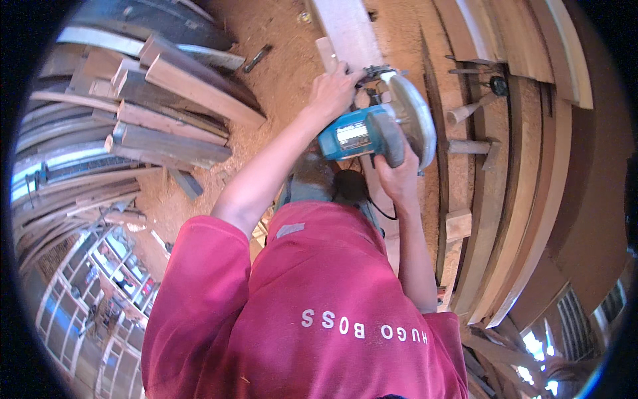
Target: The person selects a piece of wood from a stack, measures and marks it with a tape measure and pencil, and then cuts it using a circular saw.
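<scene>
A blue circular saw [352, 136] with a rounded silver blade guard [420, 123] rests over a long pale board [345, 30]. My right hand [401, 176] is wrapped round its dark rear handle. At the saw's front edge, my left hand [332, 91] has its fingers curled against the dark front fitting. Beside those fingers a small pale wood piece [325, 53] lies along the board's left side. The blade and the line where it meets the board are hidden under the saw. A black cord runs down from the saw beside my right forearm.
To the right, a hammer [475, 146] and a wooden-handled tool [468, 110] lie on long planks [522, 193]. Stacked timber [199, 86] fills the left side. Sawdust [272, 83] covers the ground, where a dark tool [258, 58] lies. A window frame [106, 299] stands lower left.
</scene>
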### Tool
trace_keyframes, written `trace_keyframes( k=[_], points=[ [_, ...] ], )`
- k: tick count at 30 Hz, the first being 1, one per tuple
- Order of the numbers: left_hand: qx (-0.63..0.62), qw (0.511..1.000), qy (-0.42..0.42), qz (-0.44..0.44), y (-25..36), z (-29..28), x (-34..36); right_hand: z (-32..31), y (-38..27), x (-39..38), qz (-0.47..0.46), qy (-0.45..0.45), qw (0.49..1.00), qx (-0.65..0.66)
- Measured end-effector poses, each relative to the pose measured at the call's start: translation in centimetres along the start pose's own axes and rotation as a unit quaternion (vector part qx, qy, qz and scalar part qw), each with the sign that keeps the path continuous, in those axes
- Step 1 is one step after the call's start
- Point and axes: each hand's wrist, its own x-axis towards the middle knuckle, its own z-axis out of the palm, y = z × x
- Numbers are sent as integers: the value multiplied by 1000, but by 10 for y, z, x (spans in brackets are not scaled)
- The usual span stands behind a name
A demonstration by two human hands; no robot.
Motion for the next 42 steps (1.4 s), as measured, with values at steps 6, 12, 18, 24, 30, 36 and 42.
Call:
trace_keyframes(
  k=[6,12,18,24,30,36,42],
  points=[
    [-37,997,15,-72,-2,4,3,1,12,-1,21,-13,999,31],
    [-46,997,27,-58,-5,23,4,1,16,-1,65,-21,997,38],
    [-42,997,28,-57,1,23,7,-2,23,0,22,-13,1000,0],
    [-18,997,65,-27,1,27,4,0,11,0,41,-13,999,12],
    [-1,997,74,18,-6,31,4,2,10,2,32,-10,999,6],
    [17,995,87,42,-13,36,1,7,6,-1,37,5,999,35],
    [45,994,70,75,-20,28,-2,-1,12,0,45,-7,999,11]
  ],
)
